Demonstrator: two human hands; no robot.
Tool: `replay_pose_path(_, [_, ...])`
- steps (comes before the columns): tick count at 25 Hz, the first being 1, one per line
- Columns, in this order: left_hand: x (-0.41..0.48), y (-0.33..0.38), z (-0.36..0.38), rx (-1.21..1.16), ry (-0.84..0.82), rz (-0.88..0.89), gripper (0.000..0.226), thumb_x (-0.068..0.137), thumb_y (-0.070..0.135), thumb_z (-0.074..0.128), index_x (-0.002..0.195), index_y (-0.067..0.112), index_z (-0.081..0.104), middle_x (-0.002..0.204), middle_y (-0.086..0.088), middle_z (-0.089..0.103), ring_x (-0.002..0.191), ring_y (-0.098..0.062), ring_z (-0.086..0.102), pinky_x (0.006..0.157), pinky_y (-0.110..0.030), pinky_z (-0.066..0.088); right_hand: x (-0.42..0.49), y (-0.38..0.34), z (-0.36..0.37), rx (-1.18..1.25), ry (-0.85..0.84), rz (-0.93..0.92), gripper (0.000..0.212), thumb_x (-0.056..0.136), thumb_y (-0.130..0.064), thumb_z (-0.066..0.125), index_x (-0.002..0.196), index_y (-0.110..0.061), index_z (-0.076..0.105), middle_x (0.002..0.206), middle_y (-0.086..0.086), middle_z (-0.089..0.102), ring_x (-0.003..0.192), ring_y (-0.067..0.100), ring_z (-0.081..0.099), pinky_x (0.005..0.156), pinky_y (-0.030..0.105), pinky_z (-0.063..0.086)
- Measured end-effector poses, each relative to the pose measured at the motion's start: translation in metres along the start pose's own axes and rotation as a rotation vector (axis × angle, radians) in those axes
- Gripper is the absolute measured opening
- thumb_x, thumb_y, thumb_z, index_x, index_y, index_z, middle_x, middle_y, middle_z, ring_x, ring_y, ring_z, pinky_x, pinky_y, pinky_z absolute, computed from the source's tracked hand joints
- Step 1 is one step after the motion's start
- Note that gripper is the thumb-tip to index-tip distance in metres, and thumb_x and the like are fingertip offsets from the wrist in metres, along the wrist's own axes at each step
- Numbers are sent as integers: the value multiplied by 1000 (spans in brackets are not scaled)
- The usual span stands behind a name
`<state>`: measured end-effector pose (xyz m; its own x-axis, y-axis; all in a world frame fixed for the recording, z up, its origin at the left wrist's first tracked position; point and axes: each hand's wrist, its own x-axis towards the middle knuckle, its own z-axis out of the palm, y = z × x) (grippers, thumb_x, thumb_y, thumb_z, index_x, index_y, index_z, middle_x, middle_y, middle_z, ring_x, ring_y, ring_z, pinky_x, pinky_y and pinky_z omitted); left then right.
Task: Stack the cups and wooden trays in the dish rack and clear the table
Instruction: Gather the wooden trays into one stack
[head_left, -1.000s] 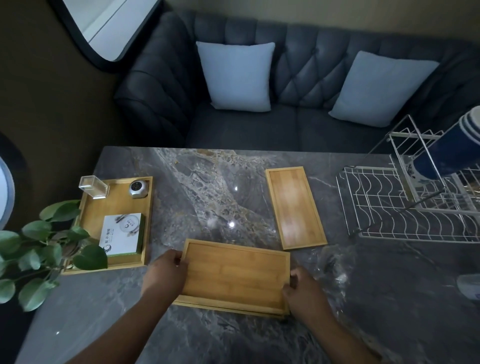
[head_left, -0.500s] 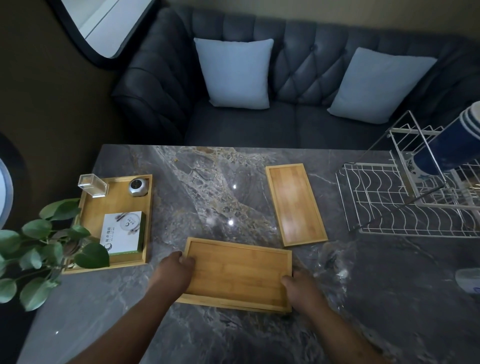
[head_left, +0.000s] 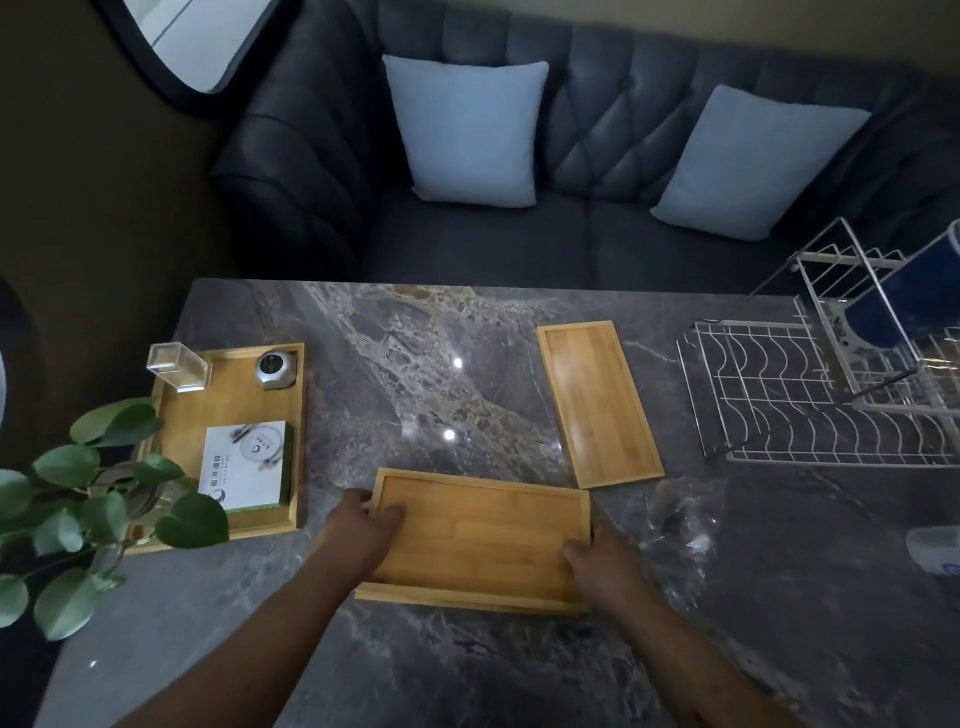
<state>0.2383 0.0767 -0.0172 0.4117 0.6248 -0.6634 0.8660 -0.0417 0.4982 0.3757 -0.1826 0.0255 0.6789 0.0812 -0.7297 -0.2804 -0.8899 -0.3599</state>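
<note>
Directly below me, the wide wooden tray (head_left: 480, 540) lies on the marble table (head_left: 415, 374), long axis running left to right. My left hand (head_left: 358, 535) is clamped on its left short end, thumb over the rim; my right hand (head_left: 602, 569) grips the near right corner. The dish rack (head_left: 810, 400) stands well off to the right, so I judge the lift must swing rightward, right hand leading. A narrow tray (head_left: 597, 402) lies between, long axis pointing away from me, its near corner just beside mine. Blue cups (head_left: 914, 296) sit in the rack. Far left: a tray of oddments (head_left: 228, 405), a plant (head_left: 88, 514); sofa (head_left: 597, 156) beyond.
</note>
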Motion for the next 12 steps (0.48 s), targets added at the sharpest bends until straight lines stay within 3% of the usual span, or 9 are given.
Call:
replay_pose_path(2, [7, 7, -10, 23, 22, 54, 69, 86, 52, 65, 144, 20, 44, 138, -14, 59, 116, -34, 61, 92, -44, 49, -2, -4, -2, 71, 26, -28, 54, 94, -23, 57, 146, -13, 48, 135, 10, 62, 113, 28, 62, 86, 34, 46])
replay_pose_path(5, [15, 27, -25, 203, 106, 195, 67, 82, 58, 60, 139, 25, 50, 138, -12, 61, 120, -35, 61, 95, -45, 49, 3, -6, -12, 156, 52, -37, 52, 96, -24, 56, 146, -16, 50, 138, 6, 60, 110, 21, 58, 88, 33, 45])
replay_pose_path(9, [30, 75, -24, 440, 137, 460, 41, 87, 49, 60, 119, 25, 67, 120, -8, 69, 108, -29, 65, 85, -37, 50, 27, -3, -25, 133, 111, -68, 37, 102, -29, 50, 135, -14, 59, 132, 7, 64, 104, 21, 57, 83, 30, 37])
replay_pose_path(12, [45, 116, -6, 628, 22, 473, 31, 90, 46, 56, 111, 27, 69, 115, -4, 71, 103, -25, 65, 79, -33, 48, 43, -1, -37, 138, 102, -40, 27, 100, -32, 51, 116, -15, 65, 114, 6, 69, 94, 21, 62, 81, 34, 45])
